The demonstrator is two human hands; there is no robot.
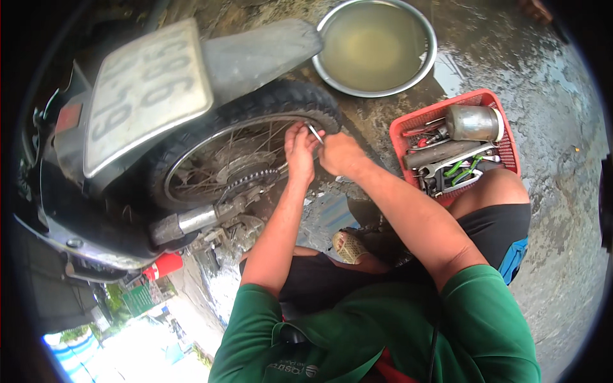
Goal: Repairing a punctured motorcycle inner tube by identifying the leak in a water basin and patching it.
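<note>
One motorbike (249, 54) takes up the left side, tail end showing, with a pale number plate over the back wheel. Lower on that side there's a red thing poking out, too small to tell what. Rear wheel (207, 167) is just right of the plate, mounted as far as I can see, chain and sprocket (252, 179) facing the person

Next along, the left hand (300, 153) is at the wheel's right edge, fingers curled close together near the tip of a metal tool (315, 133); can't tell if that grip has the tool, the rim or just a steadying spot. Right hand (341, 155) is folded tight round the tool's other end

Looks to me like the step in hand is working that tool at the rim/tyre edge. Next move probably calls for the left steadying while the right turns or levers, tip kept from slipping

Further right: a basin (432, 54) of cloudy water up top, then a red basket (509, 143) of tools, metal can (472, 123) included, beside the knee
</note>
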